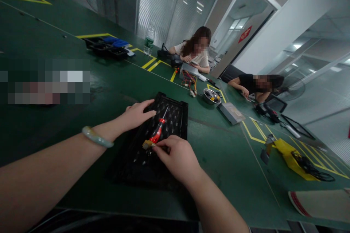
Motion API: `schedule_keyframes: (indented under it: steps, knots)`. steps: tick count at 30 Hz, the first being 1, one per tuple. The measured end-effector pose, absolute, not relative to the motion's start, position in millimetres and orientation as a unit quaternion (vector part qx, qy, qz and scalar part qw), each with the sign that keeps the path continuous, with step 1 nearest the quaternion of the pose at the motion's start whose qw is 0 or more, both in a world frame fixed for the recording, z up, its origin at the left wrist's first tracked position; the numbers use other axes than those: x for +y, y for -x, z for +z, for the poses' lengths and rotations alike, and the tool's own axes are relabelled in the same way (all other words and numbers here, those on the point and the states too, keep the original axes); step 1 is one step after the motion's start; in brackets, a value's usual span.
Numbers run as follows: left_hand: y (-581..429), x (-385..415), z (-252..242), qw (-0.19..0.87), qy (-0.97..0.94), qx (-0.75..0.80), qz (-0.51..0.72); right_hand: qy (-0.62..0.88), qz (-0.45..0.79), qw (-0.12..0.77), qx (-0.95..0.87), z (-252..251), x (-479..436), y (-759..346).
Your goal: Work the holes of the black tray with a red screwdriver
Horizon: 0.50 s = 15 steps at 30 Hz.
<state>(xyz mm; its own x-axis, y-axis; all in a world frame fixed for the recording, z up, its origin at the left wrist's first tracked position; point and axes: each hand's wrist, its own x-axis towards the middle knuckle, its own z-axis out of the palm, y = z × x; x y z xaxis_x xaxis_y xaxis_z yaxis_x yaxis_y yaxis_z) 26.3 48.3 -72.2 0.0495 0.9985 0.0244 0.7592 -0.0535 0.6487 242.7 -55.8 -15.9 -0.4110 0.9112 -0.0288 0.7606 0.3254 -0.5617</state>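
A black tray [179, 116] with a patterned floor lies on the green table in front of me. My left hand [140, 114] rests at its far left rim, fingers stretched out and holding nothing. Inside the tray is a red-handled screwdriver [158, 131], its thin shaft pointing away from me. Over the near part of the tray, my right hand [177, 156] pinches a small yellowish-brown piece [147, 144] between thumb and fingers, close to the screwdriver's handle end. The exact kind of this piece cannot be made out. Small shiny bits lie just below it.
Beyond the tray are a metal bowl [212, 96] of parts, a grey metal box [232, 113] and a bundle of coloured cables [188, 80]. A yellow holder [291, 158] stands right. Black bins [106, 48] and a bottle [149, 40] are at the back. Two people sit across the table.
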Motion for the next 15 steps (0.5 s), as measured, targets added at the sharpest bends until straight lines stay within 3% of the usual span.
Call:
schedule_keyframes:
  steps: [4, 9, 15]
  knots:
    - [-24.8, 49.9, -75.0, 0.241, -0.684, 0.644, 0.244, 0.518, 0.286, 0.158, -0.790, 1.8, -63.5, -251.4]
    - [-23.9, 50.1, -75.5, 0.241, -0.684, 0.645, 0.241, 0.463, 0.329, 0.071, -0.820, 11.8, -77.2, -251.7]
    - [-23.4, 50.2, -76.2, 0.242, -0.684, 0.643, 0.244, 0.434, 0.268, -0.028, -0.860, 3.7, -88.3, -242.5]
